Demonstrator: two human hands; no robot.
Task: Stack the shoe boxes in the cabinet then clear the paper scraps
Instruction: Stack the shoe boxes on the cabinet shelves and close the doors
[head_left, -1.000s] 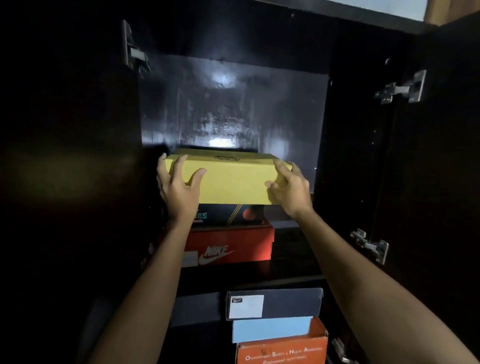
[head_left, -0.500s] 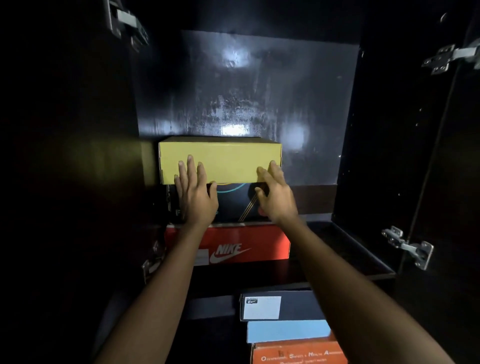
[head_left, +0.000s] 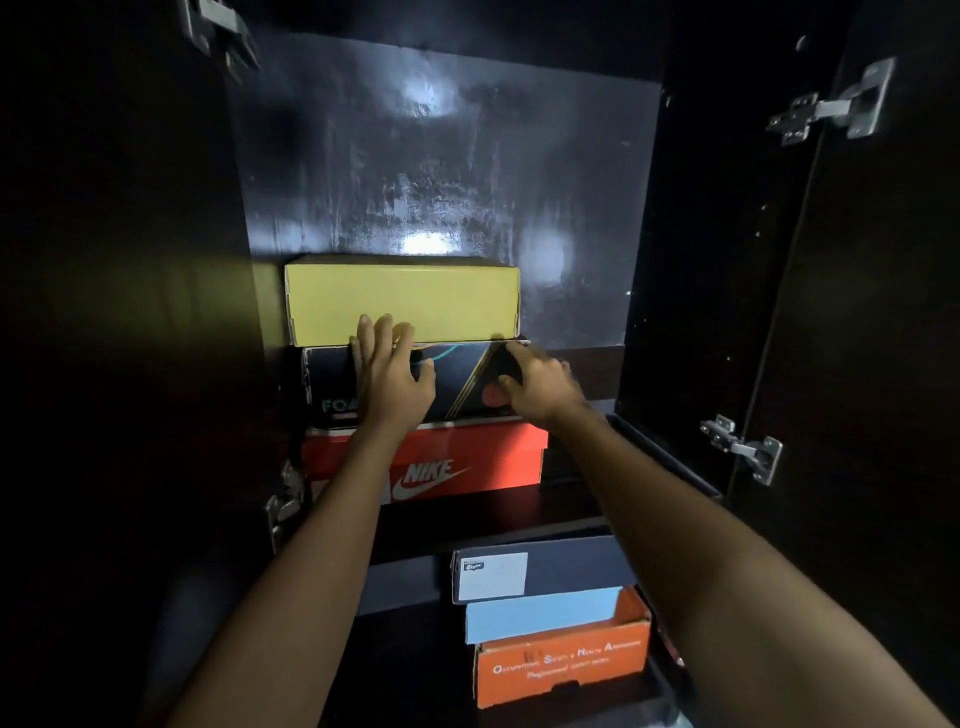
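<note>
A: Where is the yellow box (head_left: 402, 301)?
B: On top of a stack of three at the left side of the cabinet's upper shelf (head_left: 561, 506), against the left wall. Under it sits the black box (head_left: 457, 382), and under that the red box (head_left: 457, 457) at the shelf's front edge.

A: And the left hand (head_left: 392, 379)?
B: Flat against the black box's front, fingers straight and spread. Their tips reach over the yellow box's lower edge. It grips nothing.

A: The right hand (head_left: 540, 382)?
B: At the black box's right end, fingers bent loosely onto the front near its top right corner, just below the yellow box's bottom right corner. Whether it grips the box I cannot tell; that spot is blurred and dark.

A: Anything lower?
B: On the lower shelf, right of centre, a navy box (head_left: 571, 569) on a pale blue box (head_left: 540, 616) on an orange box (head_left: 561, 670).
</note>
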